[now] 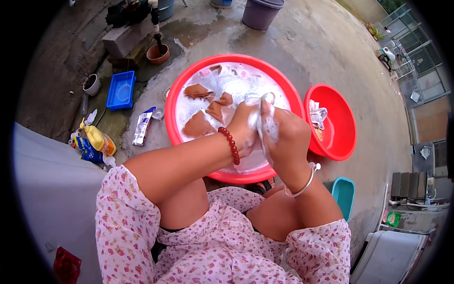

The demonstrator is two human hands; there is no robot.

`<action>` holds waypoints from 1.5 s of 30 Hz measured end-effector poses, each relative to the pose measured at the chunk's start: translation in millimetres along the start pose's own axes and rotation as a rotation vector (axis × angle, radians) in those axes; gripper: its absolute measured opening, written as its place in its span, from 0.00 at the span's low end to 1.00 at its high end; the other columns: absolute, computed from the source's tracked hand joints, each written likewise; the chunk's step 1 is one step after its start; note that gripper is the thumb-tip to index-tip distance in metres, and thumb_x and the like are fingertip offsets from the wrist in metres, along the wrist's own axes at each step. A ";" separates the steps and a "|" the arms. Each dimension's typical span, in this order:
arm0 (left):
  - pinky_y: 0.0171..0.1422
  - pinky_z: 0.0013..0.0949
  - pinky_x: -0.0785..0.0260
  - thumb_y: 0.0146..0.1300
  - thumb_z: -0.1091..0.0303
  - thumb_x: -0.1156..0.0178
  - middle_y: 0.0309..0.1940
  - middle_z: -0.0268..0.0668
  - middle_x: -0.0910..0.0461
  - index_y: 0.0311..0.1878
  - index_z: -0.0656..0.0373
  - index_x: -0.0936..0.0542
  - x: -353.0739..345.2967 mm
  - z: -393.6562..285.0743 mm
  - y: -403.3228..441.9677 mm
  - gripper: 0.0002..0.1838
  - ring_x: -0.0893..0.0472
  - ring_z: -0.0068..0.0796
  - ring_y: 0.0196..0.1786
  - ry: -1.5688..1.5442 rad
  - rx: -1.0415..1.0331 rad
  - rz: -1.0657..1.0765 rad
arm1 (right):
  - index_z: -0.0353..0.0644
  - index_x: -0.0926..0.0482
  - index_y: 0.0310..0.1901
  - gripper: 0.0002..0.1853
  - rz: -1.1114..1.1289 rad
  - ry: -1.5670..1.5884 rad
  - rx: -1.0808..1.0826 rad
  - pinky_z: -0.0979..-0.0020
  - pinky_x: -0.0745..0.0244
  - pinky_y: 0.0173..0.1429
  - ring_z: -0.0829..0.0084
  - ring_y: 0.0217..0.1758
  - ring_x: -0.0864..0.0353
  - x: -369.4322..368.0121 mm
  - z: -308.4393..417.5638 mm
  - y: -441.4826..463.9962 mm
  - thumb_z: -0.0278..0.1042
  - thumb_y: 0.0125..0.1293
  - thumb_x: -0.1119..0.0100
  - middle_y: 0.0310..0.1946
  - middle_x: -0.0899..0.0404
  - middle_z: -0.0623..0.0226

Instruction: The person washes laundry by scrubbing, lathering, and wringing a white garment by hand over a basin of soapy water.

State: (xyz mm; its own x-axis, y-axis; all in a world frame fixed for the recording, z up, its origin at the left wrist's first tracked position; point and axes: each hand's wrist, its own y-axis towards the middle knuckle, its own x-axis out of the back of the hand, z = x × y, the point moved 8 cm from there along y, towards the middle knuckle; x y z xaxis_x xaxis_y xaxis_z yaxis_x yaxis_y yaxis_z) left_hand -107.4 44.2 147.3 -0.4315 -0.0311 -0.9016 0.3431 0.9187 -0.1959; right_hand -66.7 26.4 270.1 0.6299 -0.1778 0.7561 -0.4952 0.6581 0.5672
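A large red basin (289, 85) holds soapy water with brown cloth (197, 124) floating in the suds. Above its right side, my left hand (245, 124), with a red bead bracelet at the wrist, is closed on a soapy white cloth (261, 128). Pressed close against it, my right hand (291, 135), with a silver bangle on the wrist, is closed on the same cloth. Foam covers the fingers of both hands. A smaller red basin (344, 124) to the right has a white cloth item (317, 115) at its left side.
On the left are a blue tray (113, 97), a yellow bottle (100, 141), a blue packet (88, 150) and a white and blue tube (143, 126). A purple bucket (263, 13) stands at the top. A teal basin (344, 195) is beside my right arm.
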 end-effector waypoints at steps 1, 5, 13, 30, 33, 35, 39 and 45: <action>0.43 0.30 0.28 0.65 0.62 0.48 0.34 0.31 0.21 0.39 0.55 0.23 -8.3 0.0 -2.9 0.08 0.22 0.24 0.37 0.056 -0.127 -0.175 | 0.40 0.25 0.23 0.08 -0.009 -0.085 -0.072 0.61 0.35 0.23 0.56 0.19 0.28 3.1 -24.7 9.9 0.34 0.54 0.39 0.16 0.28 0.57; 0.40 0.23 0.32 0.64 0.66 0.49 0.33 0.31 0.24 0.40 0.58 0.24 -16.6 -15.5 -10.5 0.08 0.25 0.20 0.37 0.166 -0.339 -0.198 | 0.40 0.25 0.24 0.08 -0.014 -0.149 -0.048 0.61 0.35 0.23 0.55 0.19 0.27 5.2 -23.5 10.4 0.34 0.54 0.39 0.17 0.28 0.57; 0.37 0.25 0.31 0.62 0.63 0.49 0.32 0.29 0.24 0.40 0.54 0.23 -1.4 -2.0 -5.7 0.08 0.24 0.19 0.34 0.066 -0.211 -0.268 | 0.41 0.25 0.25 0.06 -0.031 -0.207 -0.060 0.60 0.33 0.25 0.56 0.21 0.26 2.3 -39.5 12.6 0.32 0.52 0.39 0.17 0.27 0.57; 0.35 0.23 0.31 0.63 0.65 0.47 0.32 0.26 0.25 0.37 0.54 0.25 -9.7 -21.5 -18.0 0.05 0.26 0.16 0.34 0.273 -0.027 -0.169 | 0.41 0.29 0.23 0.08 0.034 -0.007 0.006 0.60 0.33 0.26 0.56 0.22 0.26 -1.7 5.7 -4.1 0.31 0.50 0.39 0.17 0.29 0.58; 0.37 0.23 0.31 0.64 0.66 0.50 0.34 0.27 0.25 0.42 0.54 0.26 -11.8 -7.6 -19.9 0.07 0.25 0.17 0.37 0.137 -0.096 -0.305 | 0.41 0.29 0.22 0.08 0.000 -0.092 -0.020 0.60 0.33 0.25 0.56 0.22 0.26 -1.8 -21.3 6.2 0.31 0.51 0.39 0.16 0.29 0.57; 0.37 0.23 0.31 0.64 0.67 0.50 0.34 0.27 0.25 0.43 0.54 0.25 -8.3 -5.0 -21.3 0.07 0.25 0.17 0.38 -0.028 -0.129 -0.399 | 0.40 0.28 0.22 0.09 -0.006 -0.164 -0.084 0.60 0.34 0.25 0.56 0.21 0.26 3.2 -37.8 14.4 0.32 0.53 0.39 0.17 0.28 0.57; 0.36 0.24 0.31 0.64 0.68 0.52 0.32 0.28 0.26 0.38 0.55 0.26 -28.0 -23.5 -25.9 0.06 0.25 0.19 0.35 0.188 -0.216 -0.308 | 0.41 0.27 0.23 0.08 0.002 -0.055 -0.063 0.61 0.34 0.24 0.57 0.20 0.26 3.5 -9.0 5.1 0.32 0.54 0.40 0.16 0.28 0.58; 0.35 0.26 0.31 0.64 0.68 0.50 0.32 0.29 0.25 0.38 0.56 0.25 -28.5 -21.4 -35.8 0.06 0.25 0.19 0.34 0.166 -0.145 -0.415 | 0.41 0.27 0.23 0.07 -0.041 -0.136 -0.007 0.62 0.35 0.22 0.57 0.19 0.27 4.5 -23.4 11.2 0.32 0.52 0.39 0.17 0.28 0.58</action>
State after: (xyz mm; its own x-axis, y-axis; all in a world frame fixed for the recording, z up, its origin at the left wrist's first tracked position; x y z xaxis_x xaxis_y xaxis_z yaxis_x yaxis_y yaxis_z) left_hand -125.2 20.6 188.2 -0.6392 -0.3551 -0.6822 -0.0021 0.8878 -0.4602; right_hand -55.3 50.1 272.2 0.5626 -0.3016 0.7697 -0.4659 0.6535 0.5966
